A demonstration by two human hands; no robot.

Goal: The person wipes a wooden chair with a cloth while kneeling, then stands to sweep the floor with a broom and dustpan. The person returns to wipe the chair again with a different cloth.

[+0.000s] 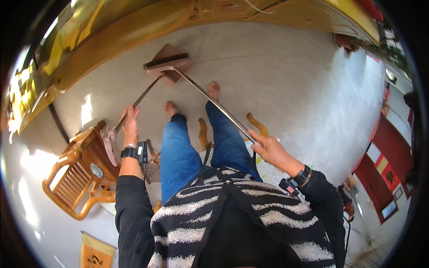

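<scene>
My right hand [268, 147] grips the upper end of a broom's metal handle [214, 102]. That handle runs forward to the pink broom head [171, 65], whose dark bristles face away from me. Under the broom head lies a pink dustpan [169, 50] on the tiled floor, with comb teeth showing near its handle side. My left hand [130, 120] is closed around the dustpan's metal handle [147, 90]. Past that hand, the handle ends in a pink plastic piece [109, 142]. The broom head hides part of the dustpan.
A carved wooden armchair [83, 167] stands close on my left. Curved wooden legs [202, 134] show beside my jeans. Ahead, a long yellow-brown wooden furniture front [134, 43] borders the grey floor [285, 83]. A pot [345, 42] with a plant sits far right, near red doors [390, 140].
</scene>
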